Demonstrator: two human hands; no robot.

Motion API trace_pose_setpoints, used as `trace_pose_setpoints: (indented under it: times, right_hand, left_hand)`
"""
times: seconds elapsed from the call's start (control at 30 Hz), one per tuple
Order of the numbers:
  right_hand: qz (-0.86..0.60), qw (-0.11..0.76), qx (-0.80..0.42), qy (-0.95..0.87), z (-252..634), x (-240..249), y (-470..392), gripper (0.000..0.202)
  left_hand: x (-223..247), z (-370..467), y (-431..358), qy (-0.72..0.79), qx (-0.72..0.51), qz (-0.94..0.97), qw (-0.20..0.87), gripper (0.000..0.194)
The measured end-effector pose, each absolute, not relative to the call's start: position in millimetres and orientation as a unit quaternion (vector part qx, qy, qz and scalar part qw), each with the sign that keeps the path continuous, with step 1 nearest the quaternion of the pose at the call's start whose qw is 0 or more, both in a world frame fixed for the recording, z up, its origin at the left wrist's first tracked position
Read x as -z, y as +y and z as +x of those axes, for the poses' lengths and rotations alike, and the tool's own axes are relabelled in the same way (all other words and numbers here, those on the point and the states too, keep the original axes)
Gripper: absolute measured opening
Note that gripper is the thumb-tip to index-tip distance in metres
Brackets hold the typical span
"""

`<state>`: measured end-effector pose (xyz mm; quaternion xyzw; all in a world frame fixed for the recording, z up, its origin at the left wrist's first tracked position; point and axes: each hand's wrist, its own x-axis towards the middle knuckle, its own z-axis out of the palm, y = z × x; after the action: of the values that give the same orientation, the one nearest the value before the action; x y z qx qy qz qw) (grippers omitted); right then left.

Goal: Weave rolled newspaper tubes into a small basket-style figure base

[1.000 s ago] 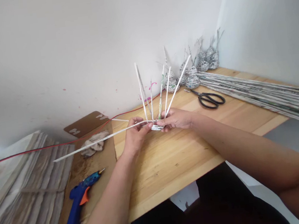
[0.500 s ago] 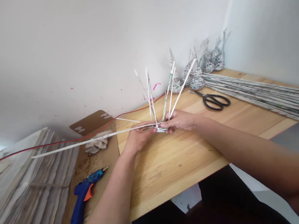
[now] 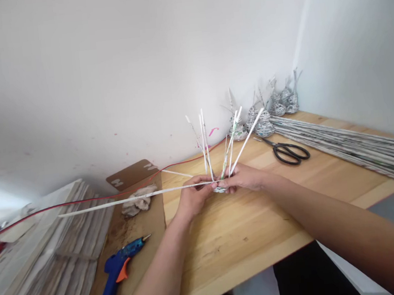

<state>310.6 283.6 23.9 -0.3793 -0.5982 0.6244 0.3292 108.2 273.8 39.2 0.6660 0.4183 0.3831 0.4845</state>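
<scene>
Between my hands is a small woven paper basket base [image 3: 219,189] made of rolled newspaper, with several paper sticks [image 3: 243,152] standing up from it. My left hand [image 3: 197,195] pinches its left side, where a long paper tube [image 3: 125,200] runs out to the left. Closed around the right side, my right hand [image 3: 240,179] has its thumb near the rim, close to the left thumb. The fingers partly cover the weave, so its lower part is mostly hidden.
A blue glue gun [image 3: 120,273] lies on brown cardboard [image 3: 152,255] beside a crumpled cloth [image 3: 139,200]. Black scissors [image 3: 289,152] and a bundle of paper tubes [image 3: 351,145] lie right. Several finished woven pieces [image 3: 264,122] line the wall; stacked paper [image 3: 60,251] stands left.
The view has tilted upward, so everything sits lower in the picture. My hands keep their grip on the basket base, fingers only slightly shifted; the thumbs are now closer together.
</scene>
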Motion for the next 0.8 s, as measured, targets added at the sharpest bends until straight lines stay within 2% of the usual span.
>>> trace_pose_setpoints:
  times: [0.33, 0.57, 0.7, 0.8]
  right_hand:
    - [-0.374, 0.326, -0.609, -0.619, 307.6, -15.4, 286.8, 0.037]
    - [-0.376, 0.325, -0.607, -0.62, 303.4, -18.3, 283.5, 0.036]
    - [-0.394, 0.343, -0.62, -0.585, 303.4, -22.0, 282.7, 0.035]
    - [-0.394, 0.367, -0.643, -0.544, 304.9, -25.4, 282.7, 0.034]
  left_hand:
    - [-38.5, 116.0, 270.5, 0.469, -0.389, 0.66, 0.44, 0.037]
    - [-30.5, 121.0, 268.8, 0.466, -0.45, 0.571, 0.504, 0.042]
    - [-30.5, 118.2, 269.7, 0.434, -0.437, 0.611, 0.498, 0.045]
    - [-32.0, 115.3, 269.5, 0.408, -0.409, 0.681, 0.451, 0.046]
